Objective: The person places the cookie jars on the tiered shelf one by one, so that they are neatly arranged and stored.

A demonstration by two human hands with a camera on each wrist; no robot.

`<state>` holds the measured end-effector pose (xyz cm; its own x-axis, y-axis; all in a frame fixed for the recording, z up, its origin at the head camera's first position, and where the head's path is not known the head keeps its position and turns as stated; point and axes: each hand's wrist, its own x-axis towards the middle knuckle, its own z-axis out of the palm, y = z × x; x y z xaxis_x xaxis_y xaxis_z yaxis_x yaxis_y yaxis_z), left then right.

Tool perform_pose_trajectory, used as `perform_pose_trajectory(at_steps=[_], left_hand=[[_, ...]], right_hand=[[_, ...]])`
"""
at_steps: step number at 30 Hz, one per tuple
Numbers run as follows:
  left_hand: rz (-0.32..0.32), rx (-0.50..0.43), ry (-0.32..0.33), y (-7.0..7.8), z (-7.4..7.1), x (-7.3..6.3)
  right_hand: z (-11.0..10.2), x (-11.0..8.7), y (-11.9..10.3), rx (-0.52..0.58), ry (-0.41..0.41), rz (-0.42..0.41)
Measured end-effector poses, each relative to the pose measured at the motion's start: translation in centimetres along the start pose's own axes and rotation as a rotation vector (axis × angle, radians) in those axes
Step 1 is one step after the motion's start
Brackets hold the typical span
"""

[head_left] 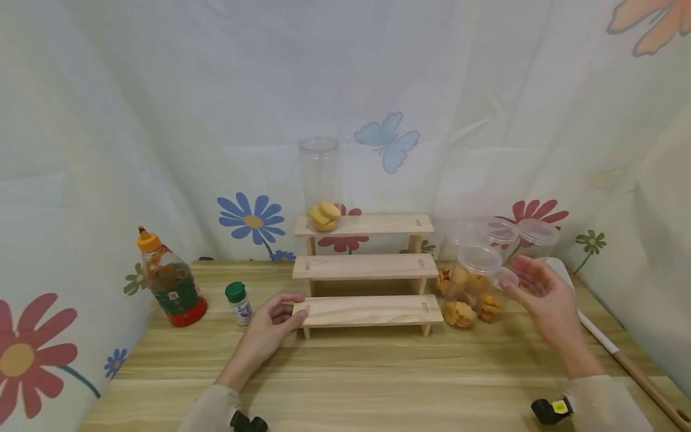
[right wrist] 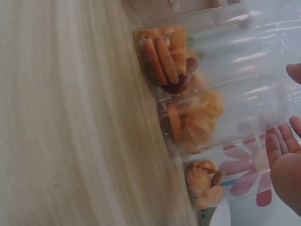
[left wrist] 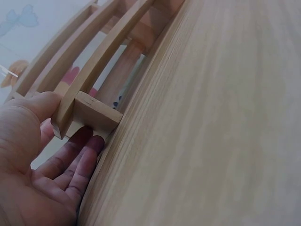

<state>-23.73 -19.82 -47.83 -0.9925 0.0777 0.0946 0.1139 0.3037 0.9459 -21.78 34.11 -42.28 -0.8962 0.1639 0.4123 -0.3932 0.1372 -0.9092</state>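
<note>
A three-tier wooden display rack (head_left: 367, 311) stands on the table. My left hand (head_left: 272, 324) grips the left end of its lowest tier; in the left wrist view the thumb lies over the board (left wrist: 101, 56) and the other fingers curl beside the end leg (left wrist: 96, 113). Several clear jars with cookies in their bottoms stand right of the rack, the front jar (head_left: 479, 282) nearest it. My right hand (head_left: 545, 300) is beside the jars' upper parts, fingers parted. Seen from the right wrist, a jar (right wrist: 244, 113) is close to the fingertips; contact is unclear.
A tall clear jar (head_left: 320, 180) with cookies stands on the top tier's left end. To the left are a green-capped shaker (head_left: 239, 304) and a squeeze bottle (head_left: 174, 288) of red sauce. A long-handled spatula (head_left: 599, 333) lies along the right side.
</note>
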Motion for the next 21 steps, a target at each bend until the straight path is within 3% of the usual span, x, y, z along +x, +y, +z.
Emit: perform_pose_trajectory(at_steps=[6,17,21], left_hand=[[0.0,-0.012,-0.01,-0.1,0.3,0.1],[-0.008,0.006,-0.006,-0.2,0.0,-0.1],[-0.011,0.002,-0.009,-0.1,-0.1,0.0]], right_hand=[[-0.4,-0.5,1.0,-0.092,-0.04,0.052],[-0.4,-0.8,3.2,-0.232,-0.117,0.019],[-0.4,-0.6,3.6,-0.221,-0.136,0.043]])
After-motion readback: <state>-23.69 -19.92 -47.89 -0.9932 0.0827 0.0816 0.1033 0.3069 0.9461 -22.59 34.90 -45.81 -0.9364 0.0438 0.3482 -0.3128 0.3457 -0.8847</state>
